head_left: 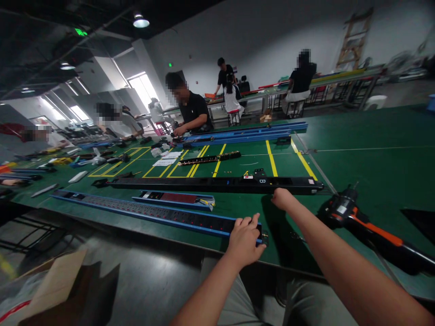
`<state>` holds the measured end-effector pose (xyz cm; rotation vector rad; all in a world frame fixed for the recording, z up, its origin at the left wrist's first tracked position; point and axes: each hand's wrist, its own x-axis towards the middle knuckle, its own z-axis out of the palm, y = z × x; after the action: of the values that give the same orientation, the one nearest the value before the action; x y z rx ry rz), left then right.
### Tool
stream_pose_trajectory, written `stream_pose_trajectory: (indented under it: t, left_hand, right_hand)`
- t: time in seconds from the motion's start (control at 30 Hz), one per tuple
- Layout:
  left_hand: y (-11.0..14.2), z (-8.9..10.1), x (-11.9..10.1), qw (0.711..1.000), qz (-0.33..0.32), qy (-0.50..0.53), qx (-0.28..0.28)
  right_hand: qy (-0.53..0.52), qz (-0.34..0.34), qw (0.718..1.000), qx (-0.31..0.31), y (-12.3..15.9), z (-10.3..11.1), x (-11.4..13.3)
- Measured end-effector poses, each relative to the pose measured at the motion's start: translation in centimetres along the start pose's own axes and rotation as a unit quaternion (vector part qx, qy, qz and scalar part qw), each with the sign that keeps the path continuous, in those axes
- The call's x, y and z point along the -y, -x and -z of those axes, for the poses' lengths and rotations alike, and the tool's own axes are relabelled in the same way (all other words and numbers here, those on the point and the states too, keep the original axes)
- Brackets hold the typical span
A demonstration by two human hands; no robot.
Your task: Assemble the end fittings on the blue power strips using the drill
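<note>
Fingers (249, 222) touching blue power strip (163, 215)

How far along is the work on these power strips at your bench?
Done, by the look of it: the long black power strip seems closed up, with its label on. In hand: the left hand rests on the end of the blue-edged strip, and the right hand touches the black strip's edge. Left: the shorter blue housing lies open, with wires showing at its end. The orange-and-black power driver lies unheld.
</note>
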<state>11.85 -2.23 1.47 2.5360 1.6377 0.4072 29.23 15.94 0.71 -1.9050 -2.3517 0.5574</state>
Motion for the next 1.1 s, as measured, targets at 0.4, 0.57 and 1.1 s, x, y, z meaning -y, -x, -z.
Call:
stream_pose_trajectory:
  t: [0.4, 0.57, 1.1]
  left_hand:
    - [0.1, -0.3, 0.0, 1.0, -0.003, 0.009, -0.016]
    - [0.2, -0.1, -0.1, 1.0, -0.005, 0.004, -0.01]
    - [0.1, 0.1, -0.2, 1.0, -0.003, -0.008, -0.004]
  right_hand:
    - [-0.296, 0.086, 0.949, 0.062, 12.4, -4.2, 0.4]
    - [-0.319, 0.048, 0.946, 0.02, 12.9, -5.7, 0.9]
    - [-0.408, 0.044, 0.911, 0.035, 13.7, -7.1, 1.3]
